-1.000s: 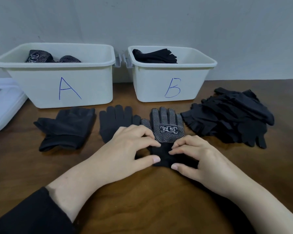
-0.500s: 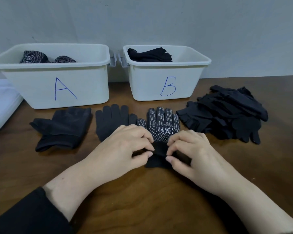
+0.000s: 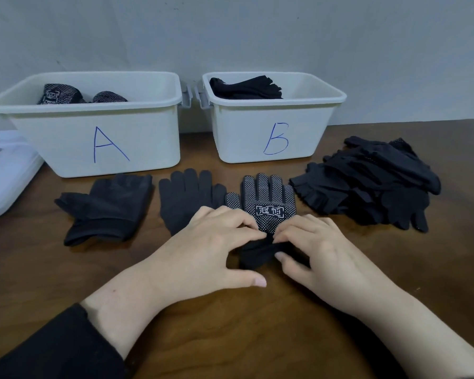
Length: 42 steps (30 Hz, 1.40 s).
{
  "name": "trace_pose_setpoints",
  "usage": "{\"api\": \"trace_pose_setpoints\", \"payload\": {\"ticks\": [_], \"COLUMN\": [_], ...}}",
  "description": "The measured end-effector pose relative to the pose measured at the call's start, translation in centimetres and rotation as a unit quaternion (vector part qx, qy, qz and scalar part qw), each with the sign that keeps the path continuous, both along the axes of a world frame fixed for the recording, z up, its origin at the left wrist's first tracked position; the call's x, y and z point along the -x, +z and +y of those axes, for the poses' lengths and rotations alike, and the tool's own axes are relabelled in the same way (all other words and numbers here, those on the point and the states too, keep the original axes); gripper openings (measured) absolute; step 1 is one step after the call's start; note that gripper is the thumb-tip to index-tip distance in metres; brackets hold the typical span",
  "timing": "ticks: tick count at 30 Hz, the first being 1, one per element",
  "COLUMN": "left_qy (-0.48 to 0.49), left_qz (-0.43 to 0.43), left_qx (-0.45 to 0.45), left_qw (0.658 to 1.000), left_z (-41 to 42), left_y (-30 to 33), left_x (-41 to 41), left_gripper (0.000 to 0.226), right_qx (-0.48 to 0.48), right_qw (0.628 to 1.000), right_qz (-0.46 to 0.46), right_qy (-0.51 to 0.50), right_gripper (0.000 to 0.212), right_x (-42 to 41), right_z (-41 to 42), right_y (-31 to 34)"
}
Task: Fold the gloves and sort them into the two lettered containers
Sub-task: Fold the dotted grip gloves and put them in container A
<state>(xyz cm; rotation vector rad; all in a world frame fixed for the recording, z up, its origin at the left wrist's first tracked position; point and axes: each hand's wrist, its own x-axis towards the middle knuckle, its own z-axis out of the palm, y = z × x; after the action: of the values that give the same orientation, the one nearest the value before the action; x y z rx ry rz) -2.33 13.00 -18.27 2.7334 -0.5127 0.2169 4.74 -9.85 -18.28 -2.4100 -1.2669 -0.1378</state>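
Black knit with white grip dots: that is the dotted glove we are working on, lying palm up on the wooden table, fingers pointing at the bins, a white boxed logo on its palm. Our left hand and right hand meet over its cuff, fingertips curled and pinching the bunched black fabric there; the left thumb lies straight on the table. Just left of it, partly under our left hand, lies a plain black glove. Further left sits a fingerless glove pair, stacked flat. To the right, a loose pile of black gloves. Behind stand two white plastic bins side by side: bin A holds folded dotted gloves, and bin B holds folded plain black ones. A white lid stack sits at the far left edge.
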Motion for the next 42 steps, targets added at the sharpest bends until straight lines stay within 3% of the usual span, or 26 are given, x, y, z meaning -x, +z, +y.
{"api": "trace_pose_setpoints", "payload": {"ticks": [2,4,8,11,14,18,20,22,26,30,35,42], "left_qy": [0.004,0.008,0.03,0.056,0.123,0.174,0.177,0.175,0.112,0.063,0.071,0.073], "left_qz": [-0.015,-0.038,-0.047,-0.035,-0.011,0.001,-0.006,-0.038,-0.079,-0.061,-0.006,-0.024], "left_qx": [-0.021,-0.009,0.048,0.09,0.174,0.221,0.194,0.127,0.017,-0.053,-0.048,-0.04], "left_qw": [1.0,0.999,0.997,0.994,0.977,0.96,0.965,0.976,0.99,0.995,0.996,0.996], "left_z": [-0.2,-0.3,-0.3,-0.4,-0.9,-1.1,-1.2,-1.0,-0.7,-0.1,0.1,0.0], "left_y": [-0.2,-0.5,-0.5,-0.4,-0.1,-0.2,-0.2,-0.1,0.0,-0.7,-0.1,-0.4], "left_x": [-0.2,-0.3,-0.4,-0.6,-1.1,-2.1,-2.3,-2.5,-3.0,-2.8,-2.4,-2.8], "left_gripper": [0.066,0.042,0.019,0.016,0.024,0.045,0.047,0.044,0.029,0.032,0.045,0.052], "right_qx": [-0.023,-0.028,0.019,-0.025,-0.119,-0.175,-0.159,-0.102,-0.034,-0.011,0.039,0.002], "right_qw": [1.0,0.999,0.999,0.998,0.98,0.959,0.966,0.982,0.99,0.995,0.998,0.997], "right_qz": [0.008,0.022,0.044,0.039,0.122,0.162,0.12,0.008,-0.104,-0.093,0.037,-0.018], "right_qy": [-0.005,-0.009,-0.011,-0.053,-0.102,-0.154,-0.164,-0.159,-0.092,-0.042,-0.019,-0.068], "right_gripper": [0.016,0.013,0.037,0.025,0.008,0.021,0.032,0.038,0.019,0.023,0.058,0.032], "right_x": [0.1,0.1,0.0,-0.3,-0.6,-1.4,-1.7,-1.9,-2.3,-2.7,-3.1,-2.6], "right_z": [-0.2,-0.7,-1.0,-0.6,0.1,0.9,1.2,1.2,1.2,0.7,-0.4,1.3], "right_y": [0.2,0.5,0.8,0.4,0.6,0.2,-0.4,-0.8,-1.2,-1.3,-0.4,-0.9]}}
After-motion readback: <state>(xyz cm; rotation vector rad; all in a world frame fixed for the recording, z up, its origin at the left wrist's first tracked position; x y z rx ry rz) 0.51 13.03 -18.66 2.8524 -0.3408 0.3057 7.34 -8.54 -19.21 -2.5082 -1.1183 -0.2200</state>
